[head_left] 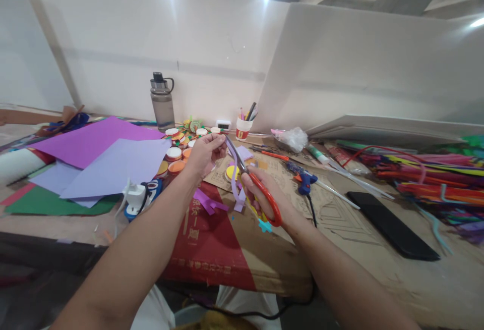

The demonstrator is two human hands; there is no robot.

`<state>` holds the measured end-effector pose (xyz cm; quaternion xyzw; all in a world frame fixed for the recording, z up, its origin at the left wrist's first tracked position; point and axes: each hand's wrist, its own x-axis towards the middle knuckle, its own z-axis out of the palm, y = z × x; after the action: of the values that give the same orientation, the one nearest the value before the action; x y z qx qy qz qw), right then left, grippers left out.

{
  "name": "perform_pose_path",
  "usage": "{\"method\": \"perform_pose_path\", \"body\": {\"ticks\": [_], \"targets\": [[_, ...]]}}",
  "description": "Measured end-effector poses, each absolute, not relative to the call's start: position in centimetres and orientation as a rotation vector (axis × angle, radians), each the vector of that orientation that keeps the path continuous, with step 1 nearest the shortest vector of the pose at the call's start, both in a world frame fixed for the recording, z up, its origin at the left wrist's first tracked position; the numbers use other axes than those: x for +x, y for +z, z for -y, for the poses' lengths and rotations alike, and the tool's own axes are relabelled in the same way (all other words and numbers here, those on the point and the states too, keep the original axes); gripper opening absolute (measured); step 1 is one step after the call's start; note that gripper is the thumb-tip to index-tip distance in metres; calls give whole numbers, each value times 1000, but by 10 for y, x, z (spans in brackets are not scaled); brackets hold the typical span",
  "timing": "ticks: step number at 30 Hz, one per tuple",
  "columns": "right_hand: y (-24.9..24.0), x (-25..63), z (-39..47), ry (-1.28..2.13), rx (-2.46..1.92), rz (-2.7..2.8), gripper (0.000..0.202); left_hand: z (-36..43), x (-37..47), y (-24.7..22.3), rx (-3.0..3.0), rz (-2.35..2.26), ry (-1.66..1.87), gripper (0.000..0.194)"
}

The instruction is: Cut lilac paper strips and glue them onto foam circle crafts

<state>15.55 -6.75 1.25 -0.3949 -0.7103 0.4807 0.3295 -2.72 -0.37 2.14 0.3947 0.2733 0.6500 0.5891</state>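
Note:
My right hand [260, 194] is closed round the red and yellow handles of a pair of scissors [266, 196], whose blades point up and away toward my left hand. Between finger and thumb, my left hand [207, 153] pinches a piece of light purple paper at the blade tips. From there a thin light purple paper strip [233, 168] hangs down beside the blades. Below lie dark purple paper scraps [207, 202] and a small blue star-like cutout [265, 225]. How much paper the left fingers cover is hidden.
Coloured paper sheets [117, 168] and a power strip [141, 199] lie left. A bottle [162, 103], round lidded pots [174, 154] and a paper cup of pens [244, 127] stand behind. Rightward are a blue glue gun [305, 181], a black phone [391, 224] and pipe cleaners [434, 168].

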Motion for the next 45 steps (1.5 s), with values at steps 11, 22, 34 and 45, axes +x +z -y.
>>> {"method": "perform_pose_path", "body": {"ticks": [11,22,34,45], "targets": [[15,151,69,1308,-1070,1778,35,4,-27,21,925,-654,1510,25],[18,160,63,1296,-990,1719,44,1,-35,23,839,-678,1595,12],[17,169,52,1229,-896,1522,40,-4,-39,27,455,-533,1601,19],[10,184,19,1122,-933,1273,38,-10,-21,11,432,-656,1491,13]]}}
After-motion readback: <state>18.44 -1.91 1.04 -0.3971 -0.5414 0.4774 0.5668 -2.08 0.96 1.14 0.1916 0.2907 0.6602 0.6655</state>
